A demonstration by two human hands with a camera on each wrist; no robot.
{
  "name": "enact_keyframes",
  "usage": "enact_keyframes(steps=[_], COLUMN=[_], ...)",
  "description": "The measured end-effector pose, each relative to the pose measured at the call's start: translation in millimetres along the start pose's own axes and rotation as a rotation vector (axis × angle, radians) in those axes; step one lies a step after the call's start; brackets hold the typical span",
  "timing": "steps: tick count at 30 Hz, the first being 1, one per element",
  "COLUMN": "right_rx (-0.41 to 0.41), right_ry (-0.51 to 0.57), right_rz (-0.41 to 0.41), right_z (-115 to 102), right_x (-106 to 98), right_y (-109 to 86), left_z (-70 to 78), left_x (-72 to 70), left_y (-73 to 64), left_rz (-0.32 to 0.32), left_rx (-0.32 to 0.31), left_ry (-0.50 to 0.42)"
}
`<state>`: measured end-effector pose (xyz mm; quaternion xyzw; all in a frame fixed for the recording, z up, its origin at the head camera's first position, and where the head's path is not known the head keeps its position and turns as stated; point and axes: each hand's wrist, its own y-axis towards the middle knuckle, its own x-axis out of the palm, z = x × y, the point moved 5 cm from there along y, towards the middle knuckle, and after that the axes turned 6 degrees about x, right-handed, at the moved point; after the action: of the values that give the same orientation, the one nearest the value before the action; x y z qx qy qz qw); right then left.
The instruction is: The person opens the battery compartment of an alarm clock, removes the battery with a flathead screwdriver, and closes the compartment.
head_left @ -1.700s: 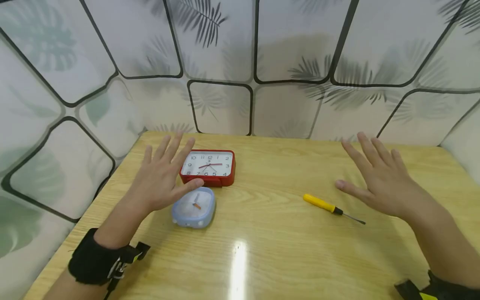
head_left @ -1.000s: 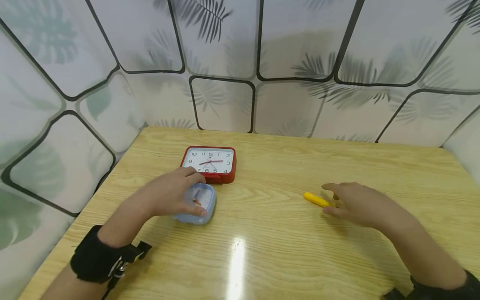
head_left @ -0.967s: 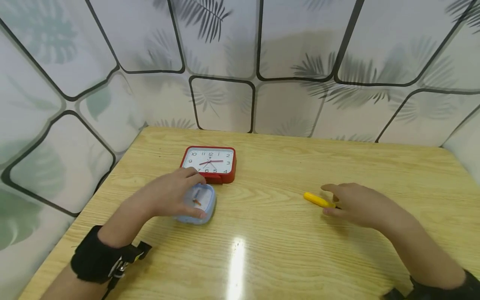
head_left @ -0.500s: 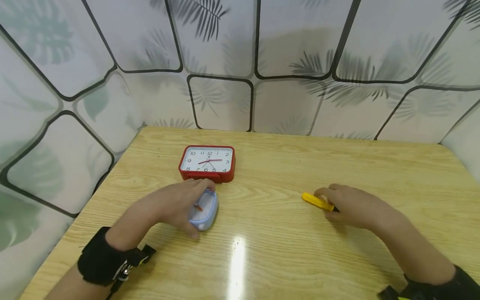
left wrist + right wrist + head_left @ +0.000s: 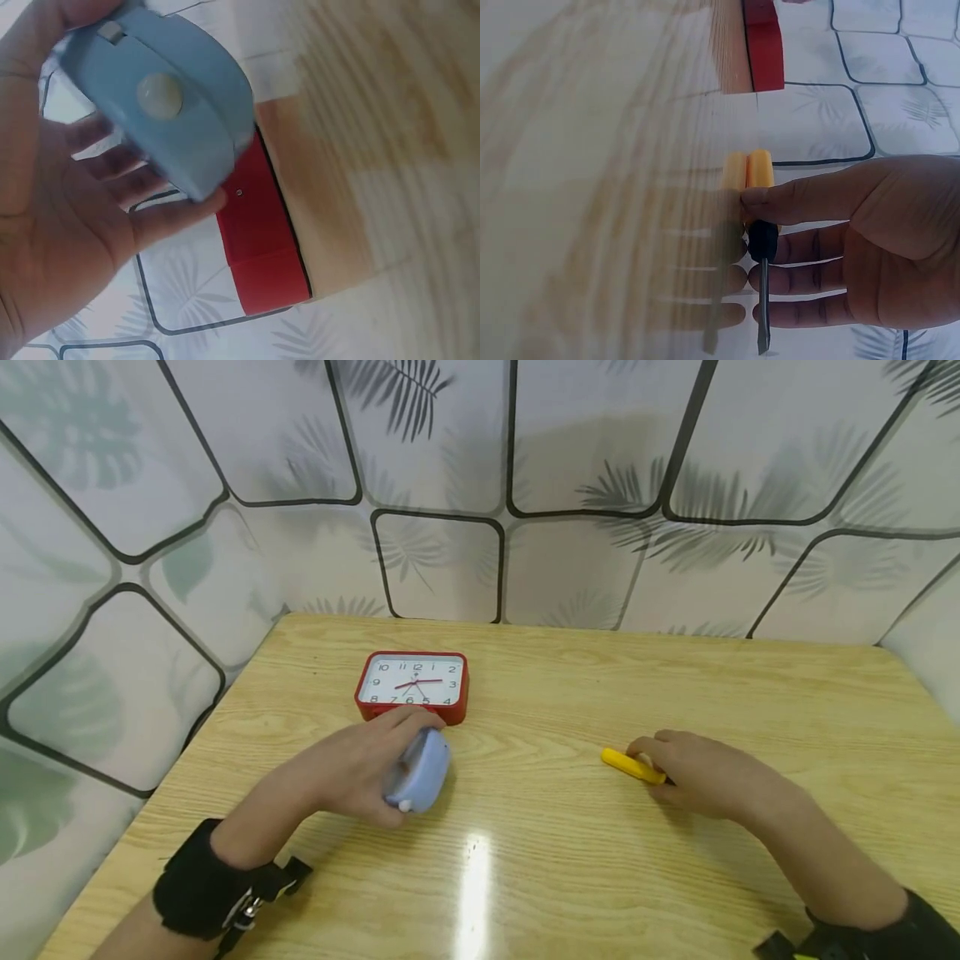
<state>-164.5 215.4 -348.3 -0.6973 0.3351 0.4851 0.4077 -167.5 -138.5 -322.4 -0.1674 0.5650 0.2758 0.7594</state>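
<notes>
My left hand (image 5: 352, 772) grips a small light-blue alarm clock (image 5: 426, 770) by its sides, tilted so its face turns toward the palm. In the left wrist view the blue clock (image 5: 172, 90) shows a round white button, with thumb and fingers around its edges. My right hand (image 5: 712, 775) pinches a screwdriver (image 5: 630, 764) by its yellow handle, low at the tabletop. The right wrist view shows the screwdriver's metal shaft (image 5: 764, 300), thumb on one side of the handle and fingers on the other. Just beyond the left hand lies a red rectangular clock (image 5: 414, 681), face up.
The wooden table (image 5: 540, 843) has a light grain and a bright reflection near the front. A wall covering with leaf prints and dark outlines (image 5: 442, 568) rises behind it. Black straps (image 5: 202, 881) circle the wrists.
Both hands came down from spread, raised poses. The left hand took hold of the blue clock and tilted it up, slightly rightward. The right hand closed its fingers on the screwdriver handle.
</notes>
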Motion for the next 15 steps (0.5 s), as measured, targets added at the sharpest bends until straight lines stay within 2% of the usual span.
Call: enact_keyframes(steps=[4,10,15], right_rx=[-0.002,-0.004,-0.007], right_ry=[-0.002,-0.009,-0.008], right_rz=[-0.002,-0.006,-0.008], right_z=[-1,-1,-1], right_x=[-1,0,-1], right_y=[-1.3,-2.1,-3.0], left_z=[2.1,10.2,16.9], left_x=[-2.3,-2.6,3.9], left_y=[1.7,4.8,9.0], left_rz=[0.055,0.168,0.192], left_rx=[-0.009,0.075,0.132], left_ry=[-0.063,-0.224,-0.318])
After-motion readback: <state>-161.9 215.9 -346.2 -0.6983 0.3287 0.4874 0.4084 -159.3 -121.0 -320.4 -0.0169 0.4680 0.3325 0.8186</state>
